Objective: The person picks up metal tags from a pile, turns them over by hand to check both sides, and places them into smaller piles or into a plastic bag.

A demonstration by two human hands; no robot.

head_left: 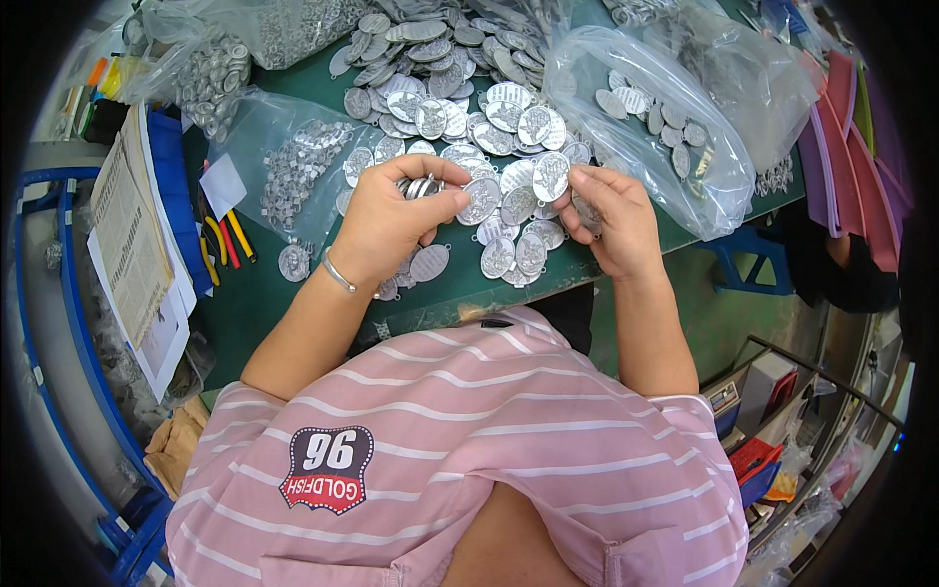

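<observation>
My left hand (pixel 391 215) is closed around a small stack of silver oval medallions (pixel 421 187). At the tips of its thumb and forefinger is another medallion (pixel 479 201); whether it is pinched or only touched is hard to tell. My right hand (pixel 621 217) grips an oval medallion (pixel 551 176) with a raised figure between thumb and fingers, and a second one shows partly behind those fingers. Beneath and beyond both hands spreads a big loose pile of similar medallions (pixel 509 115), some face up, others overlapping.
The green tabletop (pixel 450 284) carries a clear bag (pixel 719 186) with medallions at right and small metal parts (pixel 303 161) on plastic at left. Pliers (pixel 230 240) lie beside a blue bin (pixel 176 186) with newspaper (pixel 132 225). A blue stool (pixel 748 259) stands below the table's right side.
</observation>
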